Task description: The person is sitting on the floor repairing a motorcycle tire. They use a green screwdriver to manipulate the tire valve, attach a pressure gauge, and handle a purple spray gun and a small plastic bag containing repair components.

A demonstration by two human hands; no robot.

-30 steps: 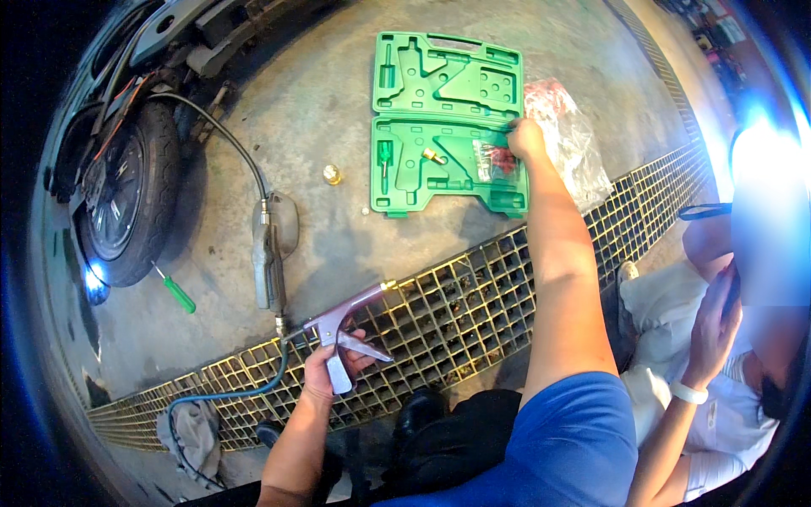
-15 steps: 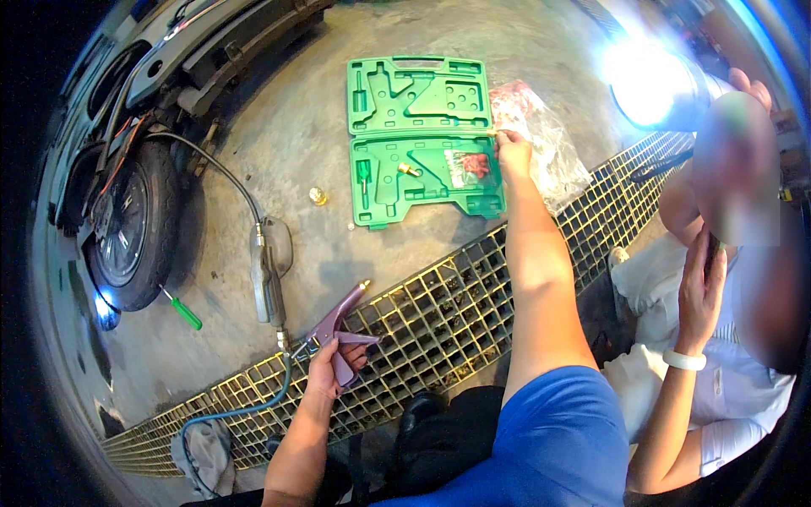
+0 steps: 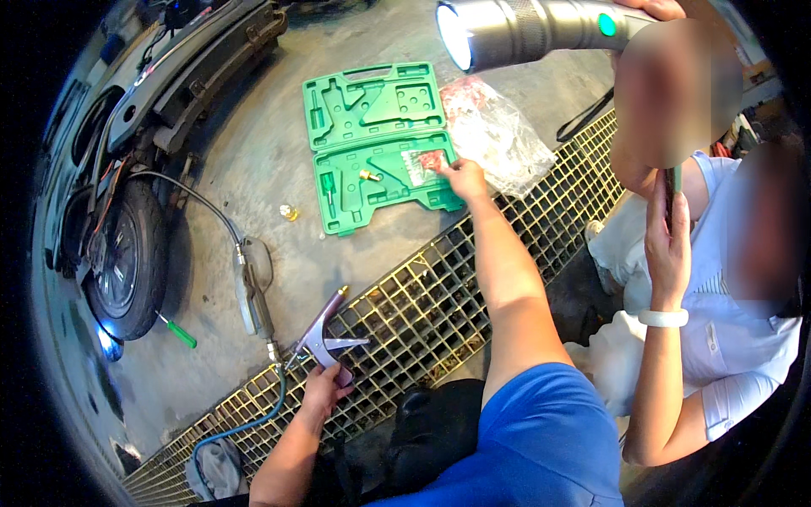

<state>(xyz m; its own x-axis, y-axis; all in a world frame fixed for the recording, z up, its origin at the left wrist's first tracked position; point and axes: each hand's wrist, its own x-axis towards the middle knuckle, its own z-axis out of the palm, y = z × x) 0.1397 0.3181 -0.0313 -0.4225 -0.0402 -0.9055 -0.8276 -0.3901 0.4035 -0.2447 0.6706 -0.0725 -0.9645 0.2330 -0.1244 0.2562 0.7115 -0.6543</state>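
Observation:
My left hand (image 3: 323,390) is closed around the grip of a purple trigger air gun (image 3: 318,331) with a brass tip. A blue hose (image 3: 253,425) runs from it toward the lower left. My right hand (image 3: 466,180) reaches into the lower half of an open green tool case (image 3: 378,138), its fingers pinched at the right edge of a small clear plastic bag (image 3: 416,171) with red contents. The fingertips are partly hidden. Also in the case lie a brass fitting (image 3: 368,176) and a green-handled tool (image 3: 328,184); several moulded recesses hold nothing.
A metal floor grate (image 3: 405,313) crosses diagonally beneath my arms. Left are a vehicle wheel (image 3: 127,262), a green screwdriver (image 3: 181,334), an inflator handle (image 3: 256,296) and a small yellowish bottle (image 3: 290,212). Beside the case lies a large clear bag (image 3: 498,144). At right another person holds a lit flashlight (image 3: 541,34).
My right hand has gone from the case's hinge edge down to the small bag. The other person's flashlight has swung to the left. My left hand keeps the air gun.

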